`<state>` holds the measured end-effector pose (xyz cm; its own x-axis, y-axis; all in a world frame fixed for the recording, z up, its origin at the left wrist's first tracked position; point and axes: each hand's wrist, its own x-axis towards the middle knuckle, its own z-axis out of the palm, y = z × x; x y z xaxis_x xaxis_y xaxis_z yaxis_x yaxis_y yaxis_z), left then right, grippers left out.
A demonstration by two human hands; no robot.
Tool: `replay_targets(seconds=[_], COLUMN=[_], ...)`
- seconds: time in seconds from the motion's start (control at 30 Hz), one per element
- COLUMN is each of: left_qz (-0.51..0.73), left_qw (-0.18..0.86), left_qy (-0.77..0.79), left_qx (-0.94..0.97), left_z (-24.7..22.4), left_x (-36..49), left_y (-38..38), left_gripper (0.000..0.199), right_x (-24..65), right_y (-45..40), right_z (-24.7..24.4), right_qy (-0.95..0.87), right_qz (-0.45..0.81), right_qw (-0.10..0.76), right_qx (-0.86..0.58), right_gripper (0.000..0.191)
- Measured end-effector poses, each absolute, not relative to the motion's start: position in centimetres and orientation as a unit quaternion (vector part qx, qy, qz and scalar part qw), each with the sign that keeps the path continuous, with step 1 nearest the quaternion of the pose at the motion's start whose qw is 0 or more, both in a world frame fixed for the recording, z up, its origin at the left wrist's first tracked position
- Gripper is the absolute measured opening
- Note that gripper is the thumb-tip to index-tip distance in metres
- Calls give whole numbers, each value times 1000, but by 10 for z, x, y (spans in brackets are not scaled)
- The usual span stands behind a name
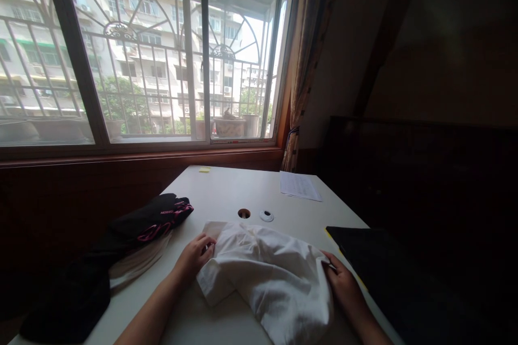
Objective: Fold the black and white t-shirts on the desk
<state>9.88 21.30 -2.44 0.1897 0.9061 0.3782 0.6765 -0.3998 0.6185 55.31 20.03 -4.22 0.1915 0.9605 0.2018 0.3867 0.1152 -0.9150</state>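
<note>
A crumpled white garment (275, 264), perhaps a shirt, is spread over the near middle of the white table (226, 188). At its left edge, my left hand (198, 252) has its fingers curled, gripping the cloth. The garment's right edge is held by my right hand (340, 277), thumb on top and the other fingers partly hidden by fabric. Just beyond the cloth are a round cable hole (244, 213) and its loose white cover (266, 216).
A black garment with pink print (162, 221) lies over pale cloth (140, 261) on the left. Papers (300, 186) and a yellow sticky note (204, 170) lie at the far end. A black item with a yellow edge (356, 242) is on the right. Behind stands a barred window (154, 64).
</note>
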Motion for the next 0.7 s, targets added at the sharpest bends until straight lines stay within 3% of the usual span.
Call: replay_targets(seconds=[0.43, 0.7], left_qz=[366, 366], left_qw=[159, 154], left_qy=[521, 508], left_qx=[754, 764], left_z=[-25, -22], left_x=[98, 97], left_y=[210, 210], left_gripper=[24, 24], right_x=[553, 546], right_y=[200, 199], right_z=[-44, -40], right_qy=[-573, -620], right_qz=[293, 195], right_qw=[475, 467], right_qx=[-600, -600], right_gripper=[42, 32])
